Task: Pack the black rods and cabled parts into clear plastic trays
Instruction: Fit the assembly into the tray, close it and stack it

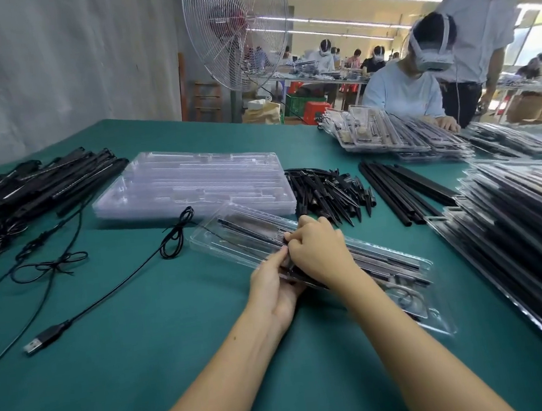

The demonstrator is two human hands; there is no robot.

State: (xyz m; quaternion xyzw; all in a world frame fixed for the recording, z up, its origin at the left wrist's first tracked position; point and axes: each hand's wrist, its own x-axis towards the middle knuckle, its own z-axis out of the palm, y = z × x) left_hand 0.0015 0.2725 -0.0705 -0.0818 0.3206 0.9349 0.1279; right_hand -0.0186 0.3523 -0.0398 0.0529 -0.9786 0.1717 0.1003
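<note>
A long clear tray [305, 258] lies slantwise on the green table [146, 369], holding thin black rods [249, 232] along its grooves and a coiled cable at its near end. Both hands meet at its middle — the left hand [276, 286] and right hand [318, 250] pinch a black part there, fingers curled.

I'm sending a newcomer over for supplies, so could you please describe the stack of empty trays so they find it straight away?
On the green table, look past the worker's hands to the middle. The stack of empty trays lies there, left of the pile of black spikes. Unlike the trays at the right, it holds nothing black.
</note>
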